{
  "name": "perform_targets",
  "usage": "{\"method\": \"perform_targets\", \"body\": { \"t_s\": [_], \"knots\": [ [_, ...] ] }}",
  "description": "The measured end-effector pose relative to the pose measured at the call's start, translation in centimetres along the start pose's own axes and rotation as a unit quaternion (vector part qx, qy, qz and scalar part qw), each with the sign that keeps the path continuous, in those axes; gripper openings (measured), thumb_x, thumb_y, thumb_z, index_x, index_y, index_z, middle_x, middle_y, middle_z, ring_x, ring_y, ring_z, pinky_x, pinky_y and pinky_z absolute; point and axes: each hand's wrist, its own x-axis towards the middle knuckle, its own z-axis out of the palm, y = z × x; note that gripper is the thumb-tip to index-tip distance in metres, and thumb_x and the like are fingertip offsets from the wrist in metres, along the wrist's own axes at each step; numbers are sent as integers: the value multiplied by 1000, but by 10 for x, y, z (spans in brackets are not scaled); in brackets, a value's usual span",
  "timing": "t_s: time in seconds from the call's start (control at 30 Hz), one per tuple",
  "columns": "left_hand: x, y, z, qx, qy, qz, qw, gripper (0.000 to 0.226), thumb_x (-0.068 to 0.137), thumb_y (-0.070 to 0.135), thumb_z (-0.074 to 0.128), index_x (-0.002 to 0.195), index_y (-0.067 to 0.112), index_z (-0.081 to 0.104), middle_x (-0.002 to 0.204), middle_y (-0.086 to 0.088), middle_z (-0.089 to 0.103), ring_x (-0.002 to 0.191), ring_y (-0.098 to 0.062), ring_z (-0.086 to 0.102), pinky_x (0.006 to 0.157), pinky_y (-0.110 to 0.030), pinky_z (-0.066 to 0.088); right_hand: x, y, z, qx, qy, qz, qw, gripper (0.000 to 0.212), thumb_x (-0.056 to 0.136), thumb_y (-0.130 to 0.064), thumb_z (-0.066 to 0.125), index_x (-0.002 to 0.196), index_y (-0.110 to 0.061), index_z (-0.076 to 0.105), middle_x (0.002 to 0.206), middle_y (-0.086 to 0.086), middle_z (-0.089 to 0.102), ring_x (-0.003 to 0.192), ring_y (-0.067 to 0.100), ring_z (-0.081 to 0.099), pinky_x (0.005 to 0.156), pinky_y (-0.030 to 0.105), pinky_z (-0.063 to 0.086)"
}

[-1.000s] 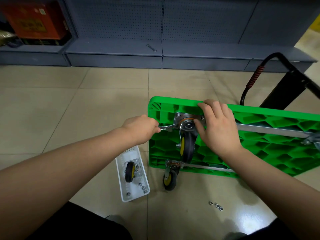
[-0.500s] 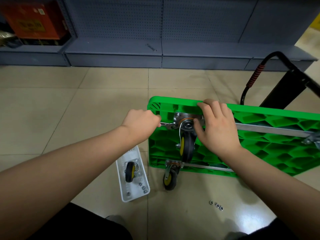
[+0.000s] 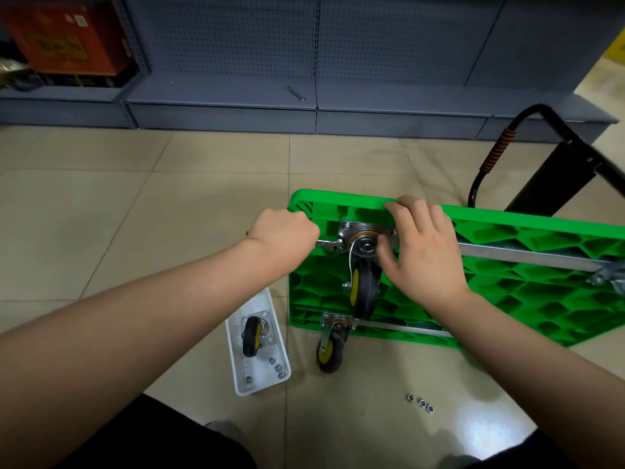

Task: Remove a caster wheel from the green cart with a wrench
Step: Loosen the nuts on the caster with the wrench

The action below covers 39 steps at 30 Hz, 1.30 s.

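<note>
hands (image 3: 351, 245) apparently flanking caster wheel (image 3: 363, 289)

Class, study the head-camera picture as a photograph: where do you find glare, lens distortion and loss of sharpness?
Head view: glare whitens the floor tile at lower right, beside the loose nuts; the wide-angle lens bows the shelf base; the orange box at upper left is soft, while the left hand and wrench stay fairly sharp.

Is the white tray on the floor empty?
No, the white tray holds a detached caster wheel and several small nuts.
</note>
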Motion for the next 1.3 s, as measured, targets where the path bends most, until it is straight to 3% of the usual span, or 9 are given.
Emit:
{"method": "perform_targets", "body": {
  "t_s": [0.17,0.3,0.47,0.6,0.73,0.87,1.1,1.3],
  "knots": [
    [3,-5,19,-107,-50,-12,993,24,106,34,49,111,16,64,111,-11,65,102,-34,65,72,-34,42,0,-1,0,-1,-3,4,1000,44,89,-28,55,125,-2,59,123,15,58,101,39,52,87,46,42],
    [4,-4,29,-125,-36,-4,991,25,106,34,46,111,16,63,110,-12,65,103,-34,65,72,-33,42,1,-1,0,-4,-11,7,1000,46,89,-29,54,126,-3,59,123,15,57,102,39,53,88,46,42],
    [5,-7,41,-196,-50,-3,979,21,107,34,46,92,21,52,98,-9,62,94,-32,64,69,-34,43,1,-2,0,-5,-4,8,1000,45,88,-28,55,125,-2,59,122,15,58,100,39,52,87,46,42],
    [7,0,51,-275,-84,8,958,24,107,34,46,89,18,52,89,-6,57,90,-31,63,69,-34,46,0,-2,0,-6,-4,7,1000,45,88,-28,56,125,-2,59,122,15,58,99,39,52,87,46,42],
    [11,4,52,-258,-69,-5,964,26,107,34,45,104,14,61,97,-10,62,92,-33,64,69,-33,43,0,-2,0,-7,-5,7,1000,45,88,-27,57,125,-3,59,122,15,58,99,39,52,87,46,42],
    [12,3,51,-229,-44,-20,972,26,108,35,43,106,17,61,100,-12,66,94,-35,66,68,-34,44,0,-1,-1,-4,-6,5,1000,46,88,-27,57,127,-3,58,123,15,57,100,38,52,88,45,42],
    [11,16,63,-273,-33,-49,960,24,109,31,42,89,19,48,87,-8,56,89,-35,64,66,-34,40,0,-3,0,-2,-6,10,1000,48,87,-28,58,127,-3,58,123,15,57,101,39,52,89,45,42],
    [8,29,78,-371,-34,-106,922,32,107,35,44,79,20,47,81,-7,54,75,-30,54,63,-34,38,0,-3,0,-4,-5,10,1000,48,87,-28,57,127,-2,58,123,15,57,101,39,52,89,45,41]
  ]
}}
